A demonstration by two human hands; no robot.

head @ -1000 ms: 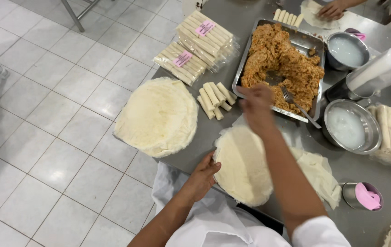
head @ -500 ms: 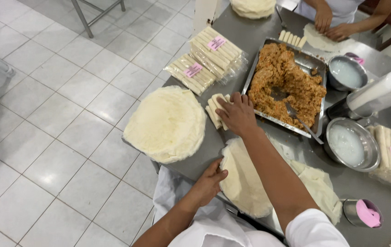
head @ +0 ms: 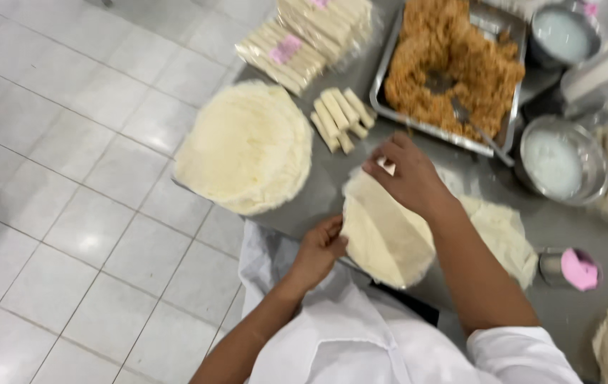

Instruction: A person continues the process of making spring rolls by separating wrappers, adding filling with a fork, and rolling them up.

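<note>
Glossy white tiled floor (head: 69, 213), seemingly

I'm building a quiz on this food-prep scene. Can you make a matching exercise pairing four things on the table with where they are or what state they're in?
Things:
1. metal tray
2. big wrapper stack
3. rolled sticks
4. single wrapper

Places or states:
A. overhanging the table edge above the floor tiles
B. held at its edges by the left hand and right hand
C. filled with brown crumbly filling
D. lying loose between the tray and the wrapper stack

Pairs: 1-C, 2-A, 3-D, 4-B
</note>
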